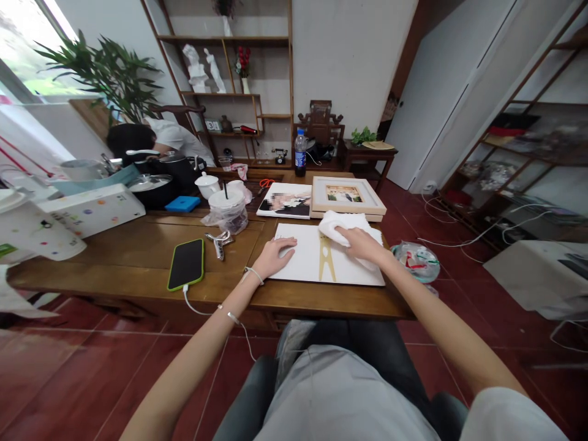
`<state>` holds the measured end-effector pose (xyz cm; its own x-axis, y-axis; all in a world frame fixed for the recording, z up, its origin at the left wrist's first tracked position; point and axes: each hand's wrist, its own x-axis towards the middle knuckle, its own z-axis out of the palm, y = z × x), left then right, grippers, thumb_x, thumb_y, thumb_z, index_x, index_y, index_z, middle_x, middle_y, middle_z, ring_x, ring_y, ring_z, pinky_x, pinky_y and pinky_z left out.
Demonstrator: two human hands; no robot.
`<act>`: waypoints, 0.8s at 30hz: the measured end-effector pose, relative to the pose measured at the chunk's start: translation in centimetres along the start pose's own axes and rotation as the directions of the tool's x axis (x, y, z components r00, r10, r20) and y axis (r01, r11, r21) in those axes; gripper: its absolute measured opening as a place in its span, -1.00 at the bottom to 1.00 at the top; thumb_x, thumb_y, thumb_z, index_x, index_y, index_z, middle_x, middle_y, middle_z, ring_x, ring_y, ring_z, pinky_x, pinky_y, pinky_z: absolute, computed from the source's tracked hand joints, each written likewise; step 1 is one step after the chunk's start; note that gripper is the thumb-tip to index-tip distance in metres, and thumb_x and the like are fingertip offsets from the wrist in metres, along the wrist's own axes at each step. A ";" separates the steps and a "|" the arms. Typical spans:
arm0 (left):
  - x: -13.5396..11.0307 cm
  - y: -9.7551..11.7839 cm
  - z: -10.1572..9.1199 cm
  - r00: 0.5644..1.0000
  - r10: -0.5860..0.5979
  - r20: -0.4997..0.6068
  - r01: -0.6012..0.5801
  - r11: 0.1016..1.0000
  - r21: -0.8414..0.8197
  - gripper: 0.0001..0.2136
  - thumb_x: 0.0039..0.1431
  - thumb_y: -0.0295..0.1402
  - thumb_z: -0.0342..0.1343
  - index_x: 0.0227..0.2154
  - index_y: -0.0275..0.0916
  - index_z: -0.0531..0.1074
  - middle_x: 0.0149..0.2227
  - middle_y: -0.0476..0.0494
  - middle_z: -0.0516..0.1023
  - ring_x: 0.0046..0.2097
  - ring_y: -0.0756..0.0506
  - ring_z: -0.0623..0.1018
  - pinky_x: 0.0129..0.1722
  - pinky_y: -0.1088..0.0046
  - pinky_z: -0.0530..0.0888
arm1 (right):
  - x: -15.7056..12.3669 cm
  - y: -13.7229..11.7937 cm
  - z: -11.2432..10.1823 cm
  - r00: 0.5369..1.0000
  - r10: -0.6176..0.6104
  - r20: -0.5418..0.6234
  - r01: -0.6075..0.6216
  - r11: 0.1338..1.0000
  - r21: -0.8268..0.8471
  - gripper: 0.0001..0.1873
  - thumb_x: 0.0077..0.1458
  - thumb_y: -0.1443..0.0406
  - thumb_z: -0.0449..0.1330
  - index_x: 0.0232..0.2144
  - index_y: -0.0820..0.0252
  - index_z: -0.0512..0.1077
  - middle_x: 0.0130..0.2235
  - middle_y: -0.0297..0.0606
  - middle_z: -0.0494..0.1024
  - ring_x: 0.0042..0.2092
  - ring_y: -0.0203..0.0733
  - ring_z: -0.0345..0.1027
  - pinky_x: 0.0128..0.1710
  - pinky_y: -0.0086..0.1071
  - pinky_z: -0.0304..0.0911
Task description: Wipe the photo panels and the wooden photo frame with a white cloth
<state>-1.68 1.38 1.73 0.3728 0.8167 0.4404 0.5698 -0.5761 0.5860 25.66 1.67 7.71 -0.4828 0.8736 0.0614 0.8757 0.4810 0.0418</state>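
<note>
A white board (298, 266) lies flat near the table's front edge, with a yellowish bracket-like stand (326, 262) on its surface. My left hand (274, 256) rests with its fingers stretched out on the board's left side. In my right hand (361, 242) is a white cloth (334, 228), bunched against the board's upper right part and covering the stand's top end. Just behind the board are a photo print (285, 201) and a framed picture (344, 195).
To the left lie a charging phone (186, 264) and a silver metal piece (220, 244). A lidded cup (228, 205), blue box (182, 204), pots (149, 190) and a bottle (300, 154) stand farther back. A person (177, 138) leans at the far left.
</note>
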 end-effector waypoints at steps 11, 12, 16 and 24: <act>0.0 -0.2 0.2 1.000 0.015 -0.007 -0.015 1.000 -0.001 -0.79 0.08 -0.36 0.03 -0.23 -0.18 0.48 -0.08 -0.13 0.51 0.01 -0.13 0.46 0.12 0.19 0.24 | -4.7 1.5 0.7 0.996 0.085 -0.022 -0.087 0.993 -0.085 -0.33 -0.23 0.61 -0.05 0.01 0.26 0.24 -0.20 -0.04 0.46 -0.14 0.02 0.31 -0.14 -0.26 0.09; 0.0 -0.2 0.2 1.000 0.016 -0.006 -0.016 1.000 0.002 -0.78 0.08 -0.36 0.03 -0.22 -0.19 0.48 -0.08 -0.14 0.51 0.01 -0.13 0.46 0.11 0.20 0.24 | -5.0 0.9 0.7 0.997 0.066 -0.028 -0.068 0.993 -0.097 -0.34 -0.24 0.62 -0.06 -0.01 0.26 0.26 -0.19 -0.04 0.46 -0.13 0.00 0.31 -0.09 -0.24 0.07; 0.0 -0.3 0.2 1.000 0.018 -0.004 -0.018 1.000 0.012 -0.78 0.09 -0.36 0.02 -0.22 -0.20 0.48 -0.07 -0.15 0.51 0.01 -0.13 0.45 0.12 0.21 0.24 | -6.6 -0.3 0.5 1.000 0.020 -0.021 -0.021 0.998 -0.052 -0.36 -0.21 0.58 -0.03 0.00 0.20 0.25 -0.24 -0.12 0.47 -0.16 -0.05 0.33 -0.16 -0.31 0.13; 0.0 -0.3 0.1 1.000 0.016 0.002 -0.016 1.000 0.013 -0.77 0.08 -0.36 0.02 -0.21 -0.21 0.48 -0.08 -0.15 0.51 0.02 -0.13 0.45 0.11 0.23 0.26 | -7.5 3.1 -1.3 0.830 0.148 -0.537 -0.223 0.972 -0.076 -0.53 -0.13 0.59 -0.07 -0.17 0.23 0.35 0.10 -0.08 0.28 0.15 0.02 0.08 0.01 -0.14 0.12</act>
<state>-1.75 1.56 1.47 0.3834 0.8075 0.4482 0.5735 -0.5886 0.5697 31.98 -3.53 8.72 -0.2749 0.7568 0.5930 0.9581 0.2673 0.1030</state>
